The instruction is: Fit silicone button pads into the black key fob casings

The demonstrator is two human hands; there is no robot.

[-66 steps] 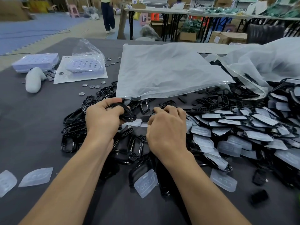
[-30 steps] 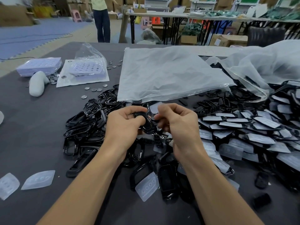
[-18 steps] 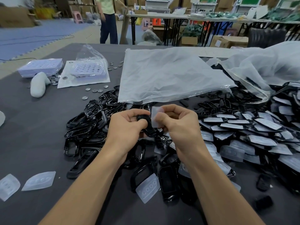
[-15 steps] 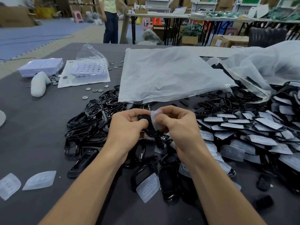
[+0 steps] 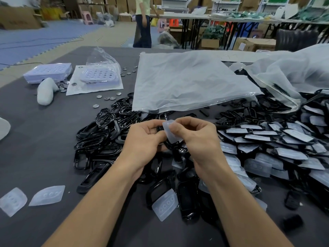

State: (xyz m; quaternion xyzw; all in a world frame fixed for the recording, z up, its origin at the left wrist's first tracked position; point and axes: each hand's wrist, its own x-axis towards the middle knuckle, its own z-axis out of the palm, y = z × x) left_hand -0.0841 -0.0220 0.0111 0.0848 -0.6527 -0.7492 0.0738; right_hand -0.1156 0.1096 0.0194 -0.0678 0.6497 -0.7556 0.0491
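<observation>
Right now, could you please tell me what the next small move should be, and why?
Probably lower the silicone button pad, pinched by the right hand, onto the black key fob casing gripped by the left hand: the pad stands above it, not yet seated.

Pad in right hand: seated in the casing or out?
Out. The right hand pinches the silicone pad, mostly clear of the black casing the left hand grips.

A translucent white pad (image 5: 170, 130) stands upright, pinched in the right grip (image 5: 197, 138), against the glossy black casing (image 5: 169, 143) held in the left grip (image 5: 144, 139). Empty casings (image 5: 99, 139) are heaped left of the grips, and padded casings (image 5: 284, 143) lie to their right.
</observation>
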